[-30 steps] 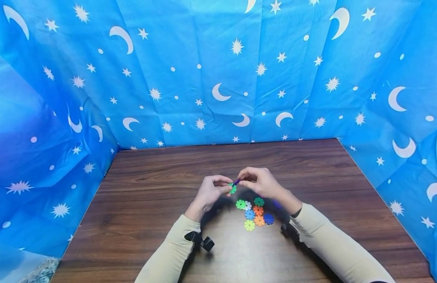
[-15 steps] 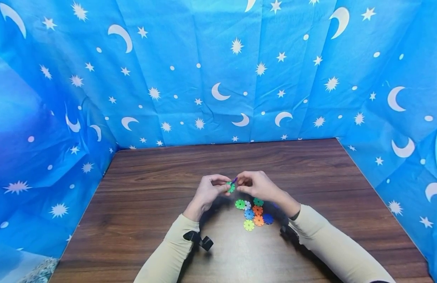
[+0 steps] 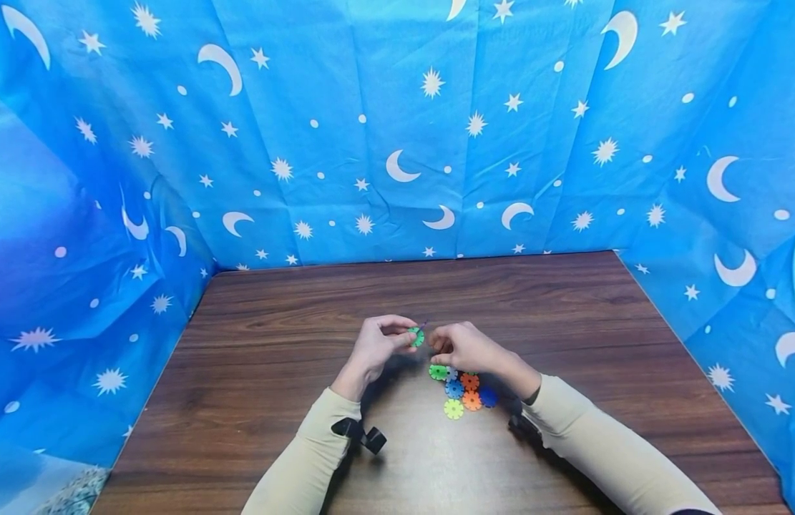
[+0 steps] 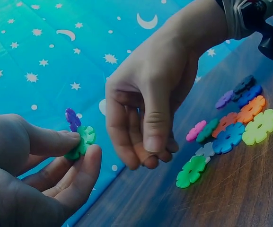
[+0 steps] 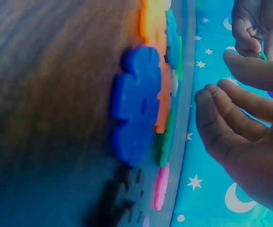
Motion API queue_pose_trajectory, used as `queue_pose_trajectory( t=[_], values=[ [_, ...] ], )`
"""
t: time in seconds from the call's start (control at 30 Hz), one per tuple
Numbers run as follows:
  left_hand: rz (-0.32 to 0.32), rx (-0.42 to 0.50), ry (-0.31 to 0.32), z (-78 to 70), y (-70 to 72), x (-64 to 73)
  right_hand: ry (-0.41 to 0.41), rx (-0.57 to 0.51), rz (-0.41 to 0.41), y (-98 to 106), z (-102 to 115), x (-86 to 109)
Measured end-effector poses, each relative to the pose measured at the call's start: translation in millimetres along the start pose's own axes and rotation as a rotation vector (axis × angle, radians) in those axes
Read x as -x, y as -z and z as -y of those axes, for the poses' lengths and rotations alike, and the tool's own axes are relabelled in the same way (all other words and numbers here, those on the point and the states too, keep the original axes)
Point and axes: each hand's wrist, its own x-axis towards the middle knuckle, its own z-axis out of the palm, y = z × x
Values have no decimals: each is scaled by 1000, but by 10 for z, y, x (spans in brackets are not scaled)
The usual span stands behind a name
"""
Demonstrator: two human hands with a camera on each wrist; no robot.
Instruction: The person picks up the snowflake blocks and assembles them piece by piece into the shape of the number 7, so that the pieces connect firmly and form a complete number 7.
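Note:
My left hand (image 3: 375, 350) pinches a green notched flower disc (image 4: 85, 137) between thumb and fingers, above the table. A purple disc (image 4: 72, 119) stands joined to that disc's upper edge, at an angle to it. Close by on the right, my right hand (image 3: 469, 349) hangs with loosely bent fingers and nothing between them. Below it lie loose discs: a bright green one (image 4: 191, 171), a white one (image 4: 206, 150), a light blue one (image 3: 454, 388), a yellow-green one (image 3: 454, 409) and a dark blue one (image 5: 138, 106).
Two orange discs (image 3: 471, 399) lie among the loose ones, with a dark green disc (image 4: 207, 131) and a pink disc (image 4: 196, 130) beside them. The brown wooden table (image 3: 268, 343) meets a blue curtain (image 3: 333, 157) with moons and stars at the back and sides.
My right hand has let go of the purple disc and moved down, away from the left hand. The purple disc stays on the green one, which my left hand still holds.

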Motion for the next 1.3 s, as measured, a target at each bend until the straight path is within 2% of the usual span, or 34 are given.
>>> queue_pose_trajectory(
  t=[0.23, 0.43, 0.77, 1.3],
  values=[
    [-13, 0, -2, 5, -8, -10, -16, 73, 69, -13, -7, 1],
    [-28, 0, -1, 3, -21, -16, -24, 81, 113, -19, -17, 5],
    [-20, -11, 8, 13, -12, -8, 9, 108, 146, -46, -26, 7],
    [-19, 17, 9, 66, 5, -16, -22, 129, 184, -47, -52, -4]
  ],
)
